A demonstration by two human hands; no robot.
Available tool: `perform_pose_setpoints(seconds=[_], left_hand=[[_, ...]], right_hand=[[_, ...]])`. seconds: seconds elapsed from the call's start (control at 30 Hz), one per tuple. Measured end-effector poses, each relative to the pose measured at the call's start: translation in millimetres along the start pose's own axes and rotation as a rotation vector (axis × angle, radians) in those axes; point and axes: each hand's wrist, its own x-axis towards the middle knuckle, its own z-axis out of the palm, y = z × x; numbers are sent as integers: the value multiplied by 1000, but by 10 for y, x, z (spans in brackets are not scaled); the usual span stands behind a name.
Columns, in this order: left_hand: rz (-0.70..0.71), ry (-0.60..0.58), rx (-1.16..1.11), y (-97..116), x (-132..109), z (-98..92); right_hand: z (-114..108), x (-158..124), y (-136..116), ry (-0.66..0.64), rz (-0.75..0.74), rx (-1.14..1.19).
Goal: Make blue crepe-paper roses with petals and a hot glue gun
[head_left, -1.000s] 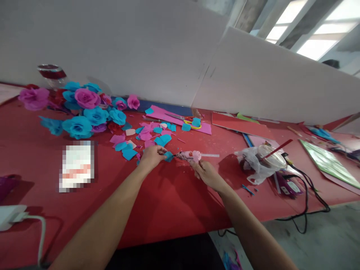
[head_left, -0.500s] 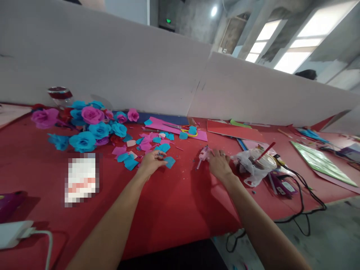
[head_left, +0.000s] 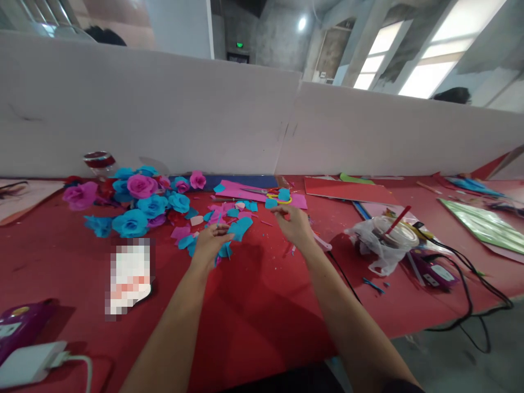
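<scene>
My left hand [head_left: 213,243] pinches a blue paper petal [head_left: 240,228] between thumb and fingers, above the red table. My right hand [head_left: 293,224] is raised to the right of it, thumb and fingers apart, with nothing between them. Behind and under my right wrist lies a pink glue gun [head_left: 322,242], partly hidden by the arm. Blue and pink paper petals [head_left: 186,242] are scattered around my left hand. Yellow-handled scissors [head_left: 282,201] rest on a pink paper sheet [head_left: 233,190] beyond my hands.
Blue and pink paper flowers [head_left: 152,206] stand at the left, near a lidded jar [head_left: 99,161]. A blurred white item [head_left: 130,275] and a white charger [head_left: 33,363] lie nearer. At the right are a plastic bag [head_left: 379,251], a cup [head_left: 395,232] and black cables [head_left: 466,292].
My right hand has let go of the glue gun and moved left, toward my left hand. The petal in my left hand is now lifted. The view has shifted slightly.
</scene>
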Motion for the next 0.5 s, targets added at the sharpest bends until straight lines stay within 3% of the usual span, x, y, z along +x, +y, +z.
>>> perform_pose_setpoints(seconds=[0.17, 0.37, 0.5], left_hand=[[-36, 11, -59, 55, 29, -129], [-28, -327, 86, 216, -145, -53], [-32, -407, 163, 256, -214, 22]], right_hand=[[184, -96, -29, -55, 13, 149], [304, -198, -207, -336, -160, 122], [311, -290, -264, -403, -123, 50]])
